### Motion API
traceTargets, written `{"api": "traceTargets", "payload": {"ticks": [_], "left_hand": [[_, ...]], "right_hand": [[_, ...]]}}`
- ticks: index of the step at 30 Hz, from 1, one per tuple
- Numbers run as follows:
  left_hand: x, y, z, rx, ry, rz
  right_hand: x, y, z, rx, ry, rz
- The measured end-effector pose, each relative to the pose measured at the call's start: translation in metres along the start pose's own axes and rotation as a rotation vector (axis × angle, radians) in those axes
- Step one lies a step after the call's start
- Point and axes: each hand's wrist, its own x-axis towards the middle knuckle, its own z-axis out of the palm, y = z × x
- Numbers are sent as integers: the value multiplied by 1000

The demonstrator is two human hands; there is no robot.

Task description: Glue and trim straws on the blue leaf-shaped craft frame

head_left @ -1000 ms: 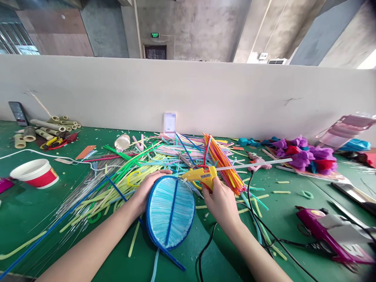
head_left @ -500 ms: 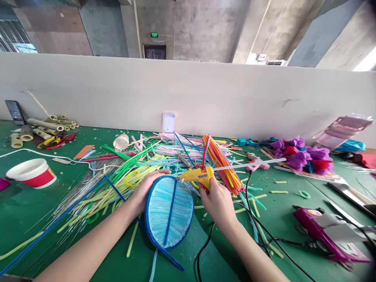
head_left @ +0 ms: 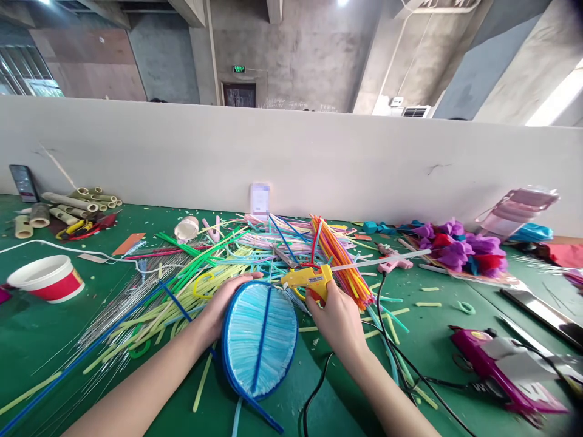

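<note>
Leaf-shaped panel of pale blue strands, rimmed and ribbed in a darker blue stem, lies flat on the green table right in front of the person, between the two forearms, with its stalk end trailing back toward them. From where I stand it looks very light and a bit springy: the strands seem soft and fuzzy, easy to crush or pull out of line, while the dark rim and midrib appear to be the only stiff parts. I'd say the rim is the place to take hold of it, or a flat palm on top, rather than pinching the filling. The left hand does roughly that: it lies open along the upper left edge, fingers curved over the rim, pressing down rather than gripping. The right hand is closed around the handle of a yellow glue gun, whose nozzle points left, just beside the panel's top tip; I cannot tell if it touches. A clear glue stick juts out behind it, and a black cord runs off below the wrist. A loose heap of coloured stems lies just behind the panel, touching its far edge.
</note>
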Motion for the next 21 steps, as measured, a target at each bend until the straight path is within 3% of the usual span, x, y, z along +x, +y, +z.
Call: {"api": "traceTargets", "payload": {"ticks": [7, 11, 16, 21], "left_hand": [[-9, 8, 6, -45, -187, -120], [-5, 8, 5, 73, -204, -85], [17, 7, -13, 92, -164, -31], [27, 24, -33, 54, -147, 244]], "right_hand": [[2, 3, 0, 73, 19, 21], [3, 4, -1, 162, 28, 34], [8, 6, -6, 250, 105, 93], [16, 10, -22, 149, 54, 100]]}}
